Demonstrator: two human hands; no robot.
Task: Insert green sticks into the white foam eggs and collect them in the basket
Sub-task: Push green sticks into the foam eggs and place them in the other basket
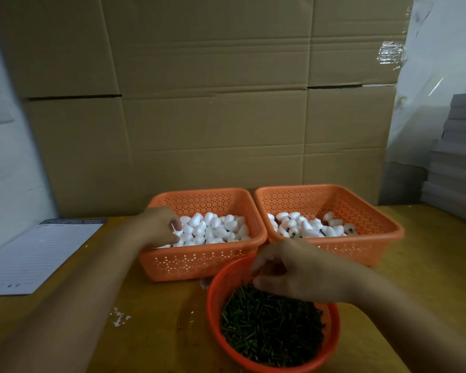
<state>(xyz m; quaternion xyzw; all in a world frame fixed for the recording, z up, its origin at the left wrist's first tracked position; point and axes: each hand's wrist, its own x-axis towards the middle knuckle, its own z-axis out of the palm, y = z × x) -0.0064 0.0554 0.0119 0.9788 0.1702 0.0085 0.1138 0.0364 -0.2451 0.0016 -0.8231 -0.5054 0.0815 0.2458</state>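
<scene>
Foam eggs meet the curled left hand; right hand pinches over green sticks.

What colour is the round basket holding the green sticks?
Red-orange, seen in the head view: the round basket holding green sticks.

I find no legible text anywhere. The lined notepad at the left of the table carries a dark header band with pale lettering at its far edge and a small dark mark near its near edge; both are too blurred to read. The cardboard boxes behind show no print.
</scene>
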